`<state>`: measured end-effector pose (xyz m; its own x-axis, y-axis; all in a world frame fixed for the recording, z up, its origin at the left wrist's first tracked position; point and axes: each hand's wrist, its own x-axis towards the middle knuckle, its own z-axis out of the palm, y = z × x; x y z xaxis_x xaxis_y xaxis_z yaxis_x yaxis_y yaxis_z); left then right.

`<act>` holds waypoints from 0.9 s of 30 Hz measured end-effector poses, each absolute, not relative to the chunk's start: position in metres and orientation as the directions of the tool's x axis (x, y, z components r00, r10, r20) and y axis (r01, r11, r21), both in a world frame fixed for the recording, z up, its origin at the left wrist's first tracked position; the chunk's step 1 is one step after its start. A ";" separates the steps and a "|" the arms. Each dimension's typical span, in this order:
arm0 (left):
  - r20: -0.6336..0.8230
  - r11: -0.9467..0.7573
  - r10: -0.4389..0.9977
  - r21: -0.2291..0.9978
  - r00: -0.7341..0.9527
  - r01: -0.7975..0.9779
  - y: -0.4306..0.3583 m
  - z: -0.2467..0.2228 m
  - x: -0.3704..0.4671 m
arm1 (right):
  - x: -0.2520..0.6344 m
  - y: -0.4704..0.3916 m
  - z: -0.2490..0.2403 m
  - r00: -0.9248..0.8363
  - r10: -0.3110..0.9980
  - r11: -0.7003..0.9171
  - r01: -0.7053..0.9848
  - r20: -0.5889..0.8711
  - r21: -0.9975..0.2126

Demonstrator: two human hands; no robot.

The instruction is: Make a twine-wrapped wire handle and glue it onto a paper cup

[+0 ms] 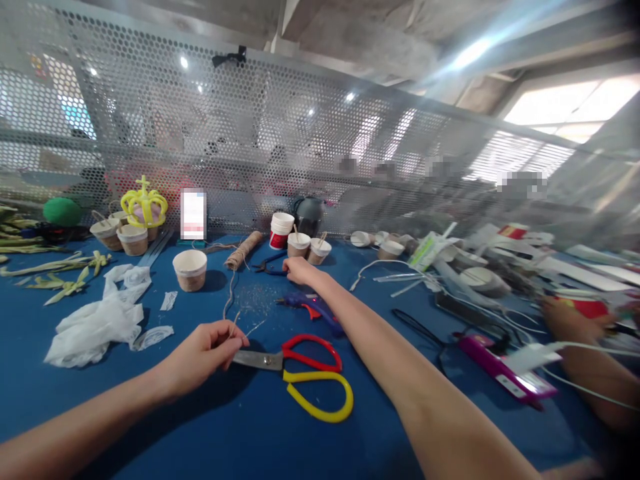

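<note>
My left hand (217, 345) is closed in a pinch on the loose end of a brown twine (232, 293). The twine runs back to a wound roll of twine (244, 251). Scissors (300, 363) with one red and one yellow handle lie just right of that hand, blade tips partly hidden by it. Farther off, my right hand (301, 271) has its fingers closed at the handles of dark blue pliers (271, 265), which rest on the table. Under my right forearm lies a purple-blue glue gun (313, 308) with a red trigger, partly covered.
A twine-wrapped paper cup (190, 269) stands left of centre, near crumpled white lace (97, 327). More cups (299, 244), a yellow crown (144, 205) and a phone (193, 215) line the back. At right are a purple power strip (505, 370), cables and another person's hand (567, 320).
</note>
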<state>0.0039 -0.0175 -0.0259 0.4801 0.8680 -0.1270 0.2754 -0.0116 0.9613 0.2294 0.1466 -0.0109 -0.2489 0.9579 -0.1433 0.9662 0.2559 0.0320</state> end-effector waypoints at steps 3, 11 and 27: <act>-0.131 -0.011 0.870 0.959 0.475 0.284 -0.017 -0.026 0.003 | 0.233 0.134 -0.002 -0.251 0.964 0.251 0.968 -0.083 -0.005; -0.095 -0.009 0.893 0.973 0.439 0.229 -0.017 -0.020 0.000 | 0.264 0.059 0.015 -0.101 0.985 0.095 0.994 -0.143 -0.048; 0.047 -0.021 0.950 0.996 0.309 -0.090 -0.021 -0.012 -0.003 | 0.238 0.007 0.037 -0.087 0.996 0.060 0.460 0.022 -0.886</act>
